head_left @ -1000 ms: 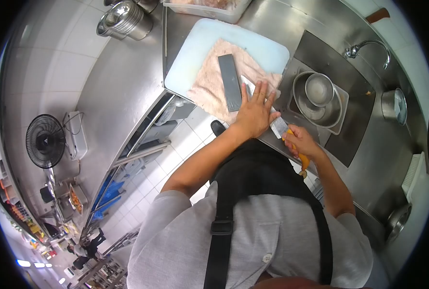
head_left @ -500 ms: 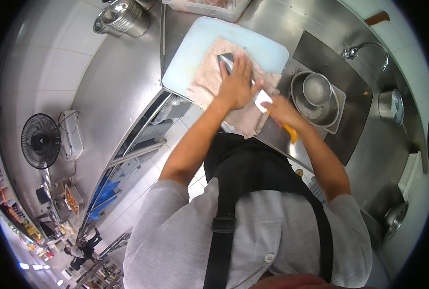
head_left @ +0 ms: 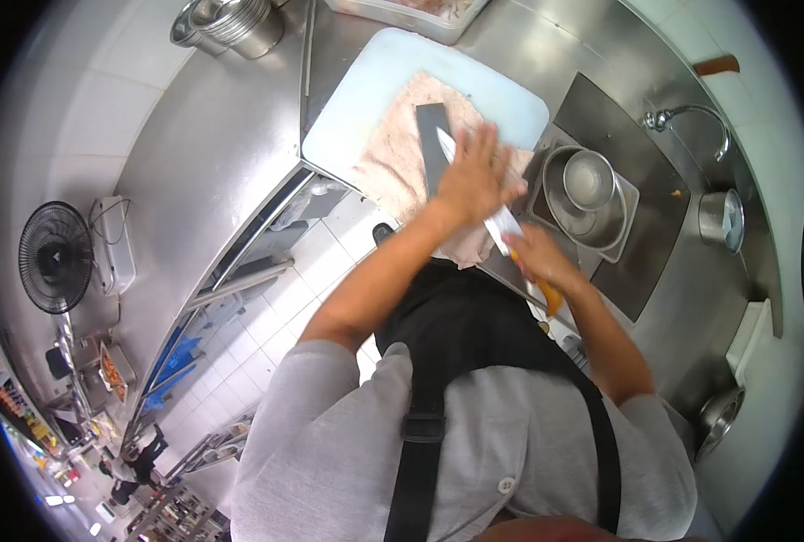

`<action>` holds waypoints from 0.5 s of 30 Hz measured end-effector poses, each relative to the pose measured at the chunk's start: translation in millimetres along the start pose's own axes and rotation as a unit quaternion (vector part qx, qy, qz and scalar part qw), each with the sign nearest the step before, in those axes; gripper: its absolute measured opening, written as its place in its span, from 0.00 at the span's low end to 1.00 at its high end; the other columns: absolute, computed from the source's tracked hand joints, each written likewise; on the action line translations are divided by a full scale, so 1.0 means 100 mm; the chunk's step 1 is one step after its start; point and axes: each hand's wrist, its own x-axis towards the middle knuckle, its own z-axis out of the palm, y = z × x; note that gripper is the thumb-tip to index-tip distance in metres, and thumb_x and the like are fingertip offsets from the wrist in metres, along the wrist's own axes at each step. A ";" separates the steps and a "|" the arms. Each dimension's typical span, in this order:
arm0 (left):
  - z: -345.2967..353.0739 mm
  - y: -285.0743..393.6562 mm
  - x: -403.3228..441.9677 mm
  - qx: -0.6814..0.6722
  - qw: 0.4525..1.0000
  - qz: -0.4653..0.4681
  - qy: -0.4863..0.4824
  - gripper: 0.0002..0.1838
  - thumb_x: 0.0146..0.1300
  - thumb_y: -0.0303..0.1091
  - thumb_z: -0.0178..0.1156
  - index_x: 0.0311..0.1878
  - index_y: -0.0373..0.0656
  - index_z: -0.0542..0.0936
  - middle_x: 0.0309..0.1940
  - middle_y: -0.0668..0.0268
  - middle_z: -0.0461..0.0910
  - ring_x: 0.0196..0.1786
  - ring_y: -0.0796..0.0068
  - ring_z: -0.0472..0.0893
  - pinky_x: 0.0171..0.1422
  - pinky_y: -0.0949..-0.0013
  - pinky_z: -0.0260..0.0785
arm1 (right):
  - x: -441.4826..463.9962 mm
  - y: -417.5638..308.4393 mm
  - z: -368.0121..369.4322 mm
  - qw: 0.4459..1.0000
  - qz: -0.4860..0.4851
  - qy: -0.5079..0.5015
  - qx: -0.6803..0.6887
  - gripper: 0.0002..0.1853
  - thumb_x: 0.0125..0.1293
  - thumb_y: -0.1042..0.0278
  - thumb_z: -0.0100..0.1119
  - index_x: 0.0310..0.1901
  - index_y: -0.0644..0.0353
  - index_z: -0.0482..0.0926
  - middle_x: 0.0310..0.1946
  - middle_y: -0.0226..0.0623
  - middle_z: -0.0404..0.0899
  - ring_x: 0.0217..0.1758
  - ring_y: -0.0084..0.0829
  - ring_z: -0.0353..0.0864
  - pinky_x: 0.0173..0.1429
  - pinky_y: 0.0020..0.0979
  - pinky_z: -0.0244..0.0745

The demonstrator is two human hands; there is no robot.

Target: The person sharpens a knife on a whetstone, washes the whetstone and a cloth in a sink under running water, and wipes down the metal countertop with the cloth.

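Note:
A knife point(head_left: 501, 223) with a yellow handle point(head_left: 551, 294) is held in my right hand point(head_left: 543, 256), its fingers closed around the handle. Its tip shows beyond my left hand point(head_left: 476, 181), beside the grey sharpening stone point(head_left: 432, 144). My left hand lies over the middle of the blade, fingers stretched and slightly blurred. The stone rests on a pinkish cloth point(head_left: 389, 163), which is spread over a pale blue cutting board point(head_left: 348, 108) and hangs past the counter's edge.
Right of the board, metal bowls point(head_left: 590, 181) stand in a sink point(head_left: 632, 280) below a faucet point(head_left: 691, 116). Stacked metal containers point(head_left: 239, 27) and a plastic tub point(head_left: 451, 27) are at the top. A fan point(head_left: 56, 257) stands left; a distant person point(head_left: 135, 465) is lower left.
Since half a second ago, both hands and the knife have shifted right and down, uncovering more of the stone. Earlier, the hands had moved up and left over the stone.

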 end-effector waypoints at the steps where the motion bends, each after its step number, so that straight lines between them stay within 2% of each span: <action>1: 0.02 0.11 -0.07 -0.020 1.000 0.018 -0.011 0.45 0.79 0.68 0.31 0.83 0.41 0.57 0.84 0.41 0.45 0.87 0.43 0.40 0.87 0.39 0.27 | -0.25 -0.14 -0.02 0.998 0.021 -0.017 0.051 0.20 0.77 0.52 0.57 0.39 0.66 0.79 0.18 0.35 0.77 0.16 0.28 0.78 0.22 0.35 0.70; 3: 0.07 0.06 -0.03 0.003 1.000 0.000 0.016 0.44 0.79 0.68 0.32 0.84 0.44 0.56 0.85 0.41 0.43 0.87 0.43 0.41 0.87 0.39 0.28 | -0.06 0.01 -0.02 1.000 -0.016 0.015 -0.004 0.20 0.77 0.53 0.57 0.41 0.68 0.79 0.17 0.34 0.75 0.15 0.27 0.77 0.20 0.34 0.69; 5: 0.08 -0.26 0.33 0.057 0.996 -0.016 0.068 0.43 0.79 0.67 0.32 0.84 0.43 0.55 0.84 0.40 0.43 0.87 0.43 0.41 0.87 0.39 0.28 | 0.36 -0.20 -0.14 1.000 -0.002 0.003 -0.014 0.20 0.78 0.54 0.56 0.43 0.68 0.80 0.16 0.34 0.74 0.13 0.28 0.75 0.19 0.36 0.69; 7: 0.11 -0.52 0.61 0.015 0.994 -0.029 0.107 0.43 0.80 0.66 0.32 0.84 0.41 0.53 0.83 0.37 0.45 0.87 0.41 0.43 0.87 0.38 0.29 | 0.65 -0.57 -0.21 0.998 -0.047 0.013 -0.031 0.19 0.78 0.55 0.55 0.40 0.68 0.79 0.14 0.34 0.73 0.10 0.30 0.73 0.17 0.37 0.68; 9: 0.08 -0.62 0.68 0.009 0.991 -0.039 0.124 0.43 0.80 0.65 0.32 0.84 0.40 0.53 0.83 0.36 0.46 0.86 0.40 0.44 0.87 0.38 0.29 | 0.53 -0.52 -0.15 0.999 -0.041 0.019 -0.019 0.19 0.78 0.56 0.56 0.39 0.67 0.79 0.14 0.35 0.73 0.09 0.31 0.72 0.17 0.38 0.67; 10: 0.09 -0.49 0.54 0.000 0.995 -0.032 0.096 0.44 0.79 0.66 0.33 0.84 0.40 0.54 0.83 0.36 0.47 0.86 0.39 0.44 0.87 0.39 0.30 | 0.44 -0.49 -0.08 0.999 -0.040 0.021 -0.013 0.19 0.78 0.56 0.56 0.38 0.67 0.79 0.13 0.35 0.73 0.08 0.31 0.72 0.17 0.38 0.67; 11: 0.14 -0.30 0.35 0.055 0.996 -0.035 0.061 0.44 0.79 0.66 0.33 0.84 0.41 0.56 0.83 0.36 0.47 0.86 0.39 0.44 0.87 0.38 0.29 | 0.29 -0.26 -0.04 1.000 -0.009 -0.005 -0.001 0.18 0.78 0.55 0.56 0.40 0.66 0.80 0.15 0.33 0.73 0.10 0.28 0.72 0.18 0.35 0.66; 12: 0.21 -0.06 0.09 0.022 0.998 -0.017 0.060 0.43 0.79 0.67 0.33 0.84 0.42 0.56 0.83 0.36 0.47 0.86 0.39 0.44 0.87 0.38 0.29 | 0.14 0.06 0.00 1.000 -0.022 -0.009 0.000 0.18 0.78 0.54 0.57 0.42 0.64 0.81 0.16 0.30 0.73 0.14 0.23 0.72 0.19 0.31 0.65; 13: 0.25 0.07 -0.06 -0.011 0.998 0.000 0.059 0.43 0.79 0.67 0.33 0.84 0.43 0.57 0.83 0.36 0.47 0.86 0.39 0.44 0.87 0.38 0.29 | -0.20 -0.02 0.03 0.999 -0.003 -0.009 0.036 0.18 0.78 0.53 0.58 0.40 0.61 0.81 0.17 0.27 0.71 0.16 0.20 0.72 0.20 0.28 0.64; 14: 0.23 0.03 -0.02 -0.004 0.997 -0.003 0.076 0.43 0.79 0.67 0.33 0.84 0.43 0.57 0.83 0.37 0.47 0.86 0.39 0.43 0.87 0.37 0.29 | -0.14 0.06 0.03 0.998 -0.044 0.002 0.041 0.17 0.77 0.53 0.58 0.40 0.61 0.81 0.17 0.28 0.71 0.15 0.20 0.72 0.20 0.29 0.64; 15: 0.22 0.02 -0.02 -0.001 0.996 -0.006 0.085 0.43 0.79 0.67 0.34 0.84 0.44 0.57 0.83 0.37 0.47 0.86 0.39 0.43 0.87 0.37 0.29 | -0.09 0.07 0.05 0.998 -0.036 -0.003 0.042 0.17 0.77 0.53 0.59 0.40 0.62 0.80 0.17 0.28 0.71 0.15 0.21 0.72 0.19 0.30 0.64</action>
